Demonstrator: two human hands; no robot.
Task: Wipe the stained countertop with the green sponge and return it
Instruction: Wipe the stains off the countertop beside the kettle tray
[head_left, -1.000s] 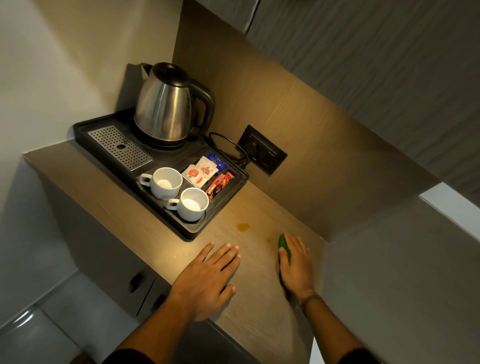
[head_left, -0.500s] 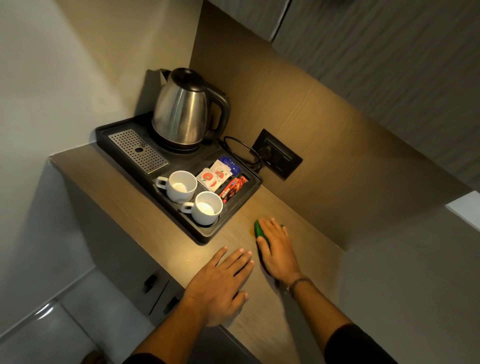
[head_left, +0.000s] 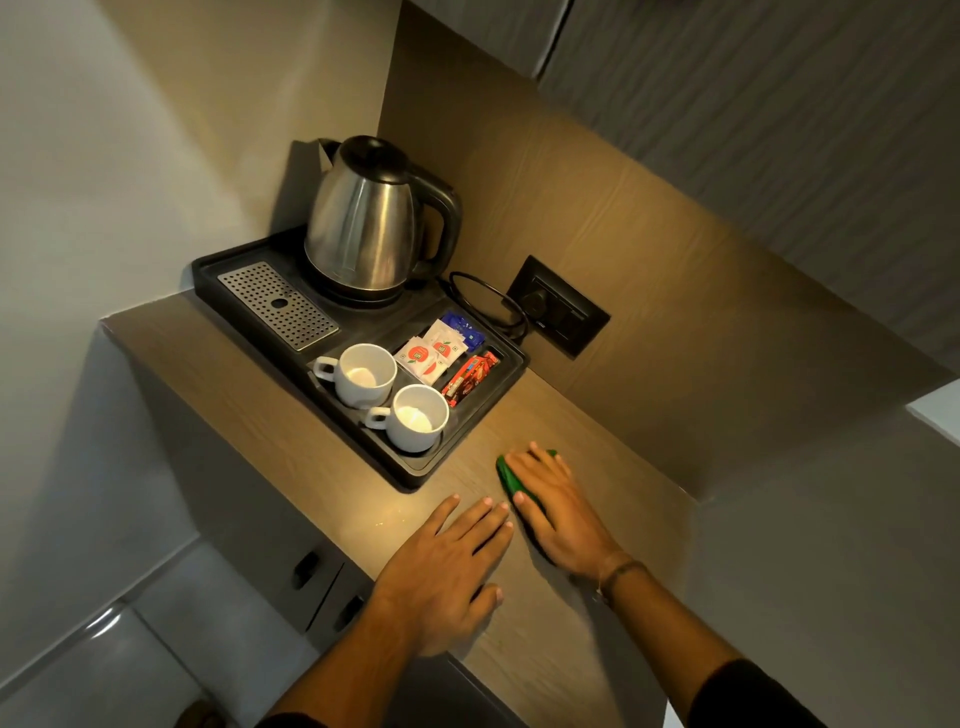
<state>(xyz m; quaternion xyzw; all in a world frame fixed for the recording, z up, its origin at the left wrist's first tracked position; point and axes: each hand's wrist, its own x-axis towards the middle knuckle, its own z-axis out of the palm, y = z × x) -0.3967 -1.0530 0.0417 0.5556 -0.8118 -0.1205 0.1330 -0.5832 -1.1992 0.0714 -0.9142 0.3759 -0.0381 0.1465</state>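
Countertop (head_left: 291, 415), sponge (head_left: 508, 477) now nearer tray (head_left: 415, 470)

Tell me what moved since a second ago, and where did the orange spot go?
The right hand slid the green sponge along the countertop toward the black tray, over where the orange spot was; the spot no longer shows, hidden or wiped. The left hand stayed flat on the counter. Kettle, both cups and sachets did not move.

green sponge (head_left: 508, 477) flat on the wood-grain countertop (head_left: 311, 467), mostly covered
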